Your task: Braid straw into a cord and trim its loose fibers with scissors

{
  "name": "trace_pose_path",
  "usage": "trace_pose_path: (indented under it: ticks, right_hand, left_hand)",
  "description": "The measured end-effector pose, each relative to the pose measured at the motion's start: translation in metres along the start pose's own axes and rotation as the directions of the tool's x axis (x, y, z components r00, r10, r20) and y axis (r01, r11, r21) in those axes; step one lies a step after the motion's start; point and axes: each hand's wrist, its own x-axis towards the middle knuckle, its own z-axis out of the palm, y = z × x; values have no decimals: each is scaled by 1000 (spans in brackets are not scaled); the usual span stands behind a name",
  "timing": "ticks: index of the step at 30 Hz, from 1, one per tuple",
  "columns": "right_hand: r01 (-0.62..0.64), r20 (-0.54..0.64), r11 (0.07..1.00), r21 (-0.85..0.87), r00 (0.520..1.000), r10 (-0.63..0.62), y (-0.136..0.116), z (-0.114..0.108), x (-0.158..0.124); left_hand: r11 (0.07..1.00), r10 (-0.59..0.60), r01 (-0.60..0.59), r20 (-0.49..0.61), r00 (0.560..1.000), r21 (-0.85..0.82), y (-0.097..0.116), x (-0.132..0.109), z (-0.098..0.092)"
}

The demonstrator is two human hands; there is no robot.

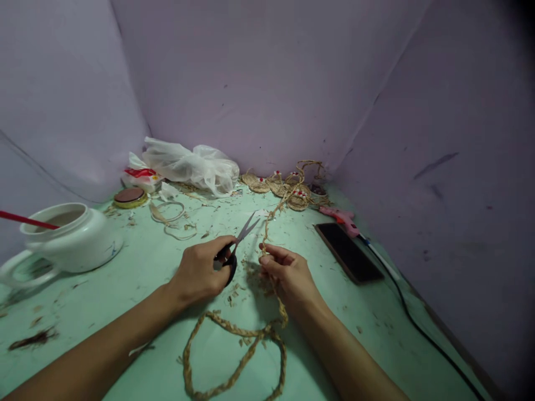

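My left hand is closed around the black handles of a pair of scissors, whose blades stand apart and point up and to the right. Between thumb and fingers, my right hand pinches a braided straw rope. From that pinch the rope runs away toward several round woven pieces with red and white beads by the back wall. Its other end drops below my right hand and lies in loose loops on the pale green table. The blade tips are close to the rope, just left of it.
A phone and a pink glue gun with a black cable lie at right. At left are a white pot with a red stick and a round tin. A white plastic bag rests against the wall. Straw scraps litter the table.
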Motion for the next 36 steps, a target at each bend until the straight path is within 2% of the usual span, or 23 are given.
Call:
trace_pose_path:
  ticks: [7, 12, 14, 20, 30, 36]
  right_hand:
    - [-42, -2, 998, 38, 999, 42, -8, 1, -2]
    - [-67, 51, 990, 121, 997, 62, -7, -2, 1]
    - [-58, 38, 989, 140, 998, 53, -7, -3, 1]
    - [106, -60, 994, -37, 992, -108, -7, -1, 1]
    - [101, -47, 977, -188, 993, -112, -7, 2, -3]
    - [100, -60, 974, -206, 992, -114, -2, 2, 0]
  left_hand:
    - [974, 117, -132, 87, 989, 185, 3, -3, 3]
    - [964, 118, -143, 122, 986, 225, 3, -3, 3]
    - [958, 115, -146, 136, 984, 245, 4, -3, 2]
    - [903, 165, -214, 159, 973, 372, 5, -2, 0]
    - [851, 240, -300, 189, 952, 430, 4, 5, 3]
    - [851, 212, -299, 238, 948, 432, 8, 7, 0]
